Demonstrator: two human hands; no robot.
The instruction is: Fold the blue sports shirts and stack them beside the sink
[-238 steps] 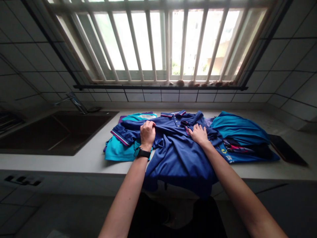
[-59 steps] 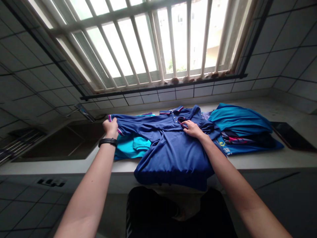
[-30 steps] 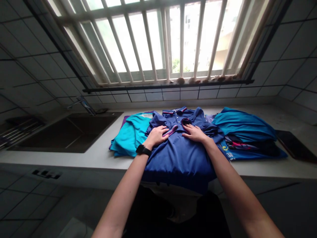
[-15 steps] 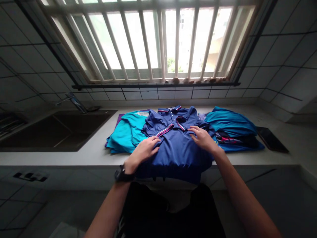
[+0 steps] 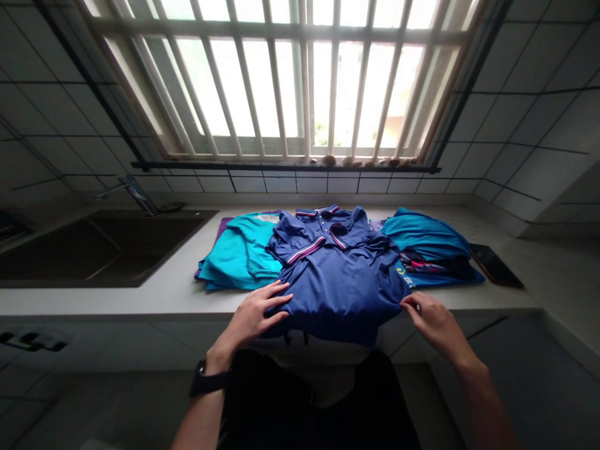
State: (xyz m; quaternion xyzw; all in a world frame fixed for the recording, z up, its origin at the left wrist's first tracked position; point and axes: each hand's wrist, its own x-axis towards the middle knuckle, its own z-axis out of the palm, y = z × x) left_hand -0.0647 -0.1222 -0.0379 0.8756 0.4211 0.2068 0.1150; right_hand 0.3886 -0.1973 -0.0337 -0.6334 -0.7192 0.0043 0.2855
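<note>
A dark blue polo shirt (image 5: 337, 275) with striped collar and cuffs lies on the white counter (image 5: 140, 294), both sleeves folded in over its chest and its hem hanging over the front edge. My left hand (image 5: 255, 312) rests on the shirt's lower left edge with fingers spread. My right hand (image 5: 434, 322) is at the lower right edge, fingers pinched on the fabric there.
Teal clothes (image 5: 239, 253) lie left of the shirt. A stack of teal and dark garments (image 5: 429, 247) sits on the right, with a dark flat phone-like slab (image 5: 495, 265) beyond it. A dark sink (image 5: 94, 247) with a faucet (image 5: 131, 190) is far left. A barred window (image 5: 300, 81) faces me.
The left sleeve was pulled out, then folded in over the chest. Both hands have since slid from the collar area down to the shirt's lower side edges.
</note>
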